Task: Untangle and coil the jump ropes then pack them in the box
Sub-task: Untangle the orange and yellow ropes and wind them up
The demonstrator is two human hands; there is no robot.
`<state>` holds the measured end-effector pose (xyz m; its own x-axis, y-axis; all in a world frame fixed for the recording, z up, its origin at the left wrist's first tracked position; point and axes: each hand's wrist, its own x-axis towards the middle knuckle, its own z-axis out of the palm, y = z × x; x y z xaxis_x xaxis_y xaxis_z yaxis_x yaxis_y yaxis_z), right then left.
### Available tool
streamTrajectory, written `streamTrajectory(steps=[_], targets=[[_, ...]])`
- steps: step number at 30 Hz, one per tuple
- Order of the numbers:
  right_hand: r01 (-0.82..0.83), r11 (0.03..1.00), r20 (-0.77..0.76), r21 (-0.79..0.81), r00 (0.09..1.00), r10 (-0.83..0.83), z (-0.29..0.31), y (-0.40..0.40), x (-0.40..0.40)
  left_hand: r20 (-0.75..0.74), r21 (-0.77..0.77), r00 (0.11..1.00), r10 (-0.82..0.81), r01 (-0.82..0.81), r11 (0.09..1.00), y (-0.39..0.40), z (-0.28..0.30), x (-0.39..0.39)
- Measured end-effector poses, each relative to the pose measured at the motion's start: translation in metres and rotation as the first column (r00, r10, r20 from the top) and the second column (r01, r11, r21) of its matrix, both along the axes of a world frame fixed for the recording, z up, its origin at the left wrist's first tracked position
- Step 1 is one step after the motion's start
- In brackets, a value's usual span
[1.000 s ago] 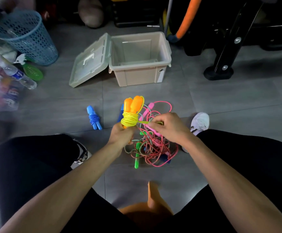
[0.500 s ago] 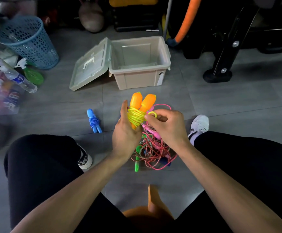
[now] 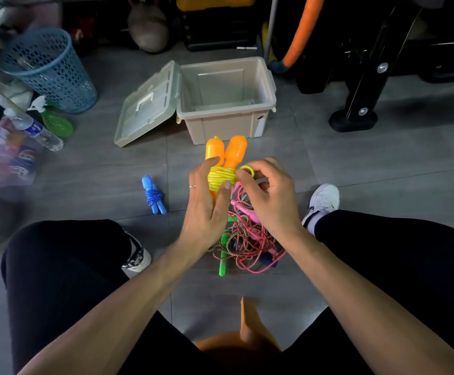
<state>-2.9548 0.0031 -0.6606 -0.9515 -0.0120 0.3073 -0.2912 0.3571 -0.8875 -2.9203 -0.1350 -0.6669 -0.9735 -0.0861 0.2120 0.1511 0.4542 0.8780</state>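
My left hand (image 3: 205, 204) grips a yellow jump rope (image 3: 221, 177) with two orange handles, its cord wound tight around them. My right hand (image 3: 270, 194) pinches the yellow cord's end loop beside the coil. Below my hands a tangled pile of ropes (image 3: 247, 239) lies on the floor, with pink and red-green cords, a green handle and a pink handle. A coiled blue jump rope (image 3: 153, 196) lies on the floor to the left. The beige box (image 3: 228, 125) stands open behind, with nothing visible inside, its lid (image 3: 147, 104) hanging to the left.
A blue mesh basket (image 3: 50, 69), a water bottle (image 3: 35, 129) and a clear bag crowd the left side. Black equipment legs (image 3: 355, 115) and an orange foam tube (image 3: 300, 36) stand at the back right. My knees and shoes flank the rope pile.
My hands lifted the yellow rope higher and turned it. The last stretch of cord got wound on, leaving a small loop in my right fingers. The camera tilted down slightly.
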Motion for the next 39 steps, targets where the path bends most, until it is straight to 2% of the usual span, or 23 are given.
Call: streamTrajectory(steps=[2,4,6,8,10,13,15,20,23,26,29,31,33,36,39], targets=[[-0.062,0.996,0.099,-0.069,0.993,0.069,0.002,0.0,0.001,-0.009,-0.035,1.0,-0.001,0.0,0.999,-0.003,0.003,-0.003],[-0.069,0.97,0.236,-0.234,0.964,0.125,0.005,0.002,0.002,0.031,-0.034,0.999,0.016,-0.015,0.999,-0.007,0.004,-0.008],[0.038,0.87,0.414,-0.491,0.889,0.195,0.01,0.002,0.001,0.042,0.049,0.997,0.063,-0.065,0.997,-0.014,0.003,-0.014],[0.147,0.739,0.526,-0.658,0.791,0.311,0.013,0.004,-0.001,0.039,0.131,0.994,0.102,-0.106,0.986,-0.021,0.001,-0.022],[0.132,0.717,0.552,-0.684,0.736,0.392,0.013,0.006,0.0,0.063,0.142,0.992,0.112,-0.12,0.983,-0.026,-0.001,-0.028],[0.023,0.832,0.589,-0.554,0.717,0.372,0.012,0.002,0.009,0.155,0.113,0.973,0.171,-0.19,0.975,-0.034,-0.008,-0.03],[0.053,0.857,0.597,-0.513,0.739,0.312,0.01,0.002,0.011,0.208,0.044,0.961,0.182,-0.195,0.98,-0.038,-0.014,-0.031],[0.173,0.736,0.539,-0.655,0.789,0.294,0.018,0.01,-0.003,0.173,-0.065,0.98,0.103,-0.093,0.994,-0.028,-0.01,-0.034],[0.121,0.806,0.558,-0.579,0.78,0.284,0.016,0.006,-0.01,0.097,-0.196,0.994,0.05,-0.03,0.98,-0.015,-0.012,-0.026],[0.029,0.849,0.51,-0.528,0.81,0.29,0.011,0.001,-0.015,0.145,-0.205,0.989,0.018,0.012,0.979,-0.005,-0.008,-0.018],[-0.089,0.967,0.352,-0.237,0.92,0.171,0.011,-0.001,-0.013,0.181,-0.169,0.983,-0.01,0.041,0.985,0.001,-0.001,-0.014],[-0.123,0.992,0.217,-0.032,0.968,0.127,0.009,0.0,-0.011,0.253,-0.099,0.966,-0.052,0.08,0.992,0.002,0.006,-0.014],[-0.112,0.988,0.108,0.102,0.989,0.101,0.009,-0.001,-0.008,0.342,0.05,0.934,-0.104,0.092,0.994,0.0,0.014,-0.014],[-0.096,0.98,0.018,0.176,0.995,0.095,0.013,-0.001,-0.007,0.421,0.126,0.894,-0.156,0.113,0.986,-0.008,0.022,-0.015],[-0.106,0.978,0.001,0.182,0.994,0.108,0.014,0.0,-0.006,0.506,0.188,0.841,-0.191,0.109,0.976,-0.015,0.024,-0.016]])
